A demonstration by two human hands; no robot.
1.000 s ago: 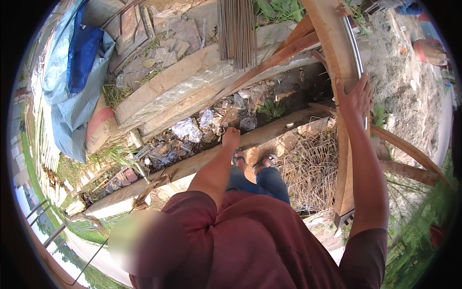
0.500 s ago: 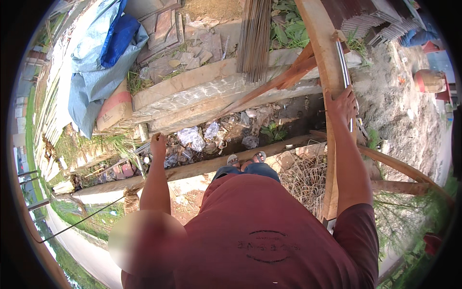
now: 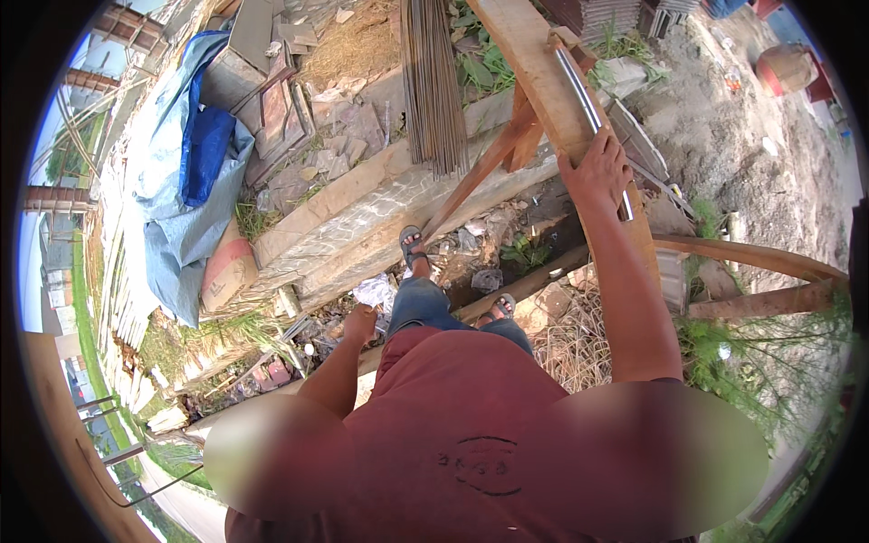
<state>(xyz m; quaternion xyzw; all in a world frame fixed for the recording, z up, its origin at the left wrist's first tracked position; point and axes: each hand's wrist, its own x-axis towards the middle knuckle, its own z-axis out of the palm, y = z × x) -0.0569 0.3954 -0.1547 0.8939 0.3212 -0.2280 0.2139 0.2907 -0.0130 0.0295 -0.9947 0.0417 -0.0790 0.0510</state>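
My right hand (image 3: pixel 595 172) lies across a long wooden beam (image 3: pixel 507 50), thumb at its left edge. Its fingers bend over a shiny metal bar (image 3: pixel 577 86) that runs along the beam's right side. Lower and to the left, my left hand (image 3: pixel 360 323) hangs over the littered ditch with fingers curled in. Whatever it may hold is hidden. Pale crumpled plastic (image 3: pixel 375 290) shows just beyond that hand. My left sandalled foot (image 3: pixel 413 244) is at the low concrete wall (image 3: pixel 339 208), and my right foot (image 3: pixel 499 308) is nearer my body.
A bundle of thin rods (image 3: pixel 434 100) overhangs the wall, beside a slanting timber brace (image 3: pixel 484 176). At left, a blue tarpaulin (image 3: pixel 186 235) drapes beside a cardboard box (image 3: pixel 226 271). Bent metal wires (image 3: pixel 579 339) lie near my right foot. More timber (image 3: pixel 760 258) crosses at right.
My left foot has stepped forward across the ditch to the wall. My left hand has shifted right and down in view. The right hand keeps its place on the beam.
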